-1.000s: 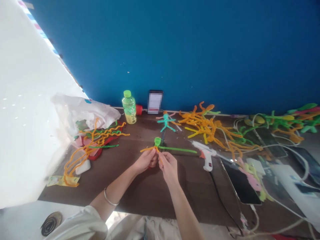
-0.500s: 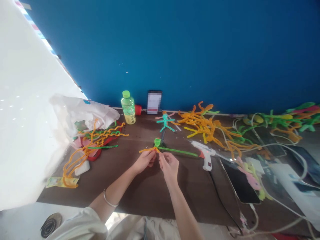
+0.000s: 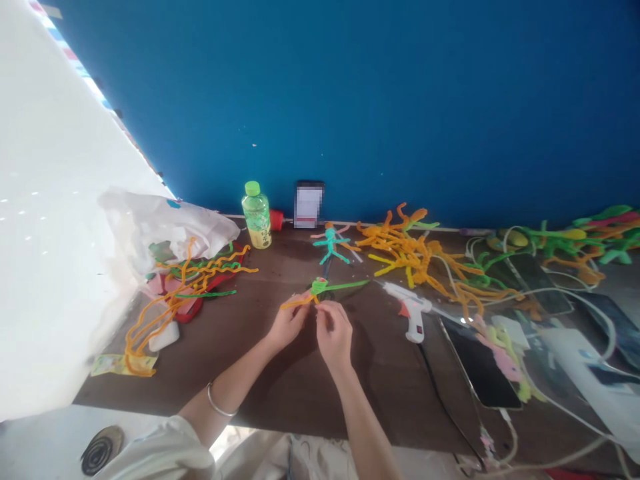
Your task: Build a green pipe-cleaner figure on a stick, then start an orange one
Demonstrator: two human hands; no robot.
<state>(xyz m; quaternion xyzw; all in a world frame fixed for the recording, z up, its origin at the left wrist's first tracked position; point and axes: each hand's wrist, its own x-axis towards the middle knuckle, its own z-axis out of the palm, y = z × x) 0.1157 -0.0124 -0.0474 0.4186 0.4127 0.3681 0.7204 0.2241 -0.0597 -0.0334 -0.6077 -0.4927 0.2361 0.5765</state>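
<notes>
A small pipe-cleaner figure (image 3: 319,287) with a green loop head sits between my hands above the dark wooden table (image 3: 380,400). An orange strand runs left from it, and a green pipe cleaner (image 3: 349,285) points right and slightly up. My left hand (image 3: 289,325), with a metal bangle (image 3: 220,401) on its wrist, pinches the orange strand. My right hand (image 3: 334,337) holds the figure's lower part from the other side, its fingertips close to my left hand.
Orange pipe cleaners (image 3: 415,257) lie heaped beyond a white glue gun (image 3: 411,310). A teal figure (image 3: 330,245), a green-capped bottle (image 3: 257,215) and an upright phone (image 3: 309,204) stand farther back. A plastic bag (image 3: 170,227) is left; a black tablet (image 3: 480,363) and cables are right.
The figure has tilted, and its green pipe cleaner now points up to the right instead of down to the right. Both hands have shifted slightly lower.
</notes>
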